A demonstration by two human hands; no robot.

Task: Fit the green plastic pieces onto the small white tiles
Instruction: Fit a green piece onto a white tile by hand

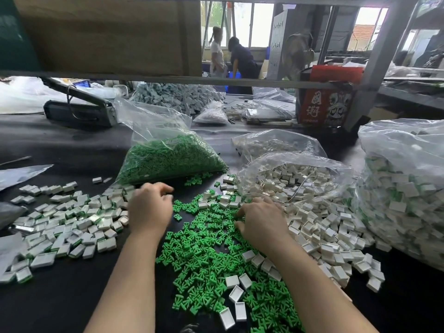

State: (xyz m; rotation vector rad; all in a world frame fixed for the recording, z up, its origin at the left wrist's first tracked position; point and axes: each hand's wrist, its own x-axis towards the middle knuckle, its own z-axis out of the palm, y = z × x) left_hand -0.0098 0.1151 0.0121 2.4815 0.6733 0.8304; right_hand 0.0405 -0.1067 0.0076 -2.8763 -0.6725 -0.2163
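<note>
**Inspector:** Reporting from the head view, where do the parts lie from your hands?

**Worker:** Green plastic pieces (211, 251) are spread down the middle of the frame, between my forearms and directly under my right hand (260, 221). Loose white tiles (322, 227) lie to its right, spilling from an open bag (295, 179). My right hand is the nearer to both.

**Inspector:** State of each hand?

**Worker:** My right hand's fingers are curled down into the green pieces; whether they pinch one I cannot tell. My left hand (150, 207) sits left of centre, fingers bent, just beside the fitted tiles (69, 222); what it holds is hidden.

**Inspector:** Orientation of the pieces?

**Worker:** Mixed. They point every way, with no common long axis. Several tiles at lower centre lie hollow side up. I judge each piece will need turning before it seats.
</note>
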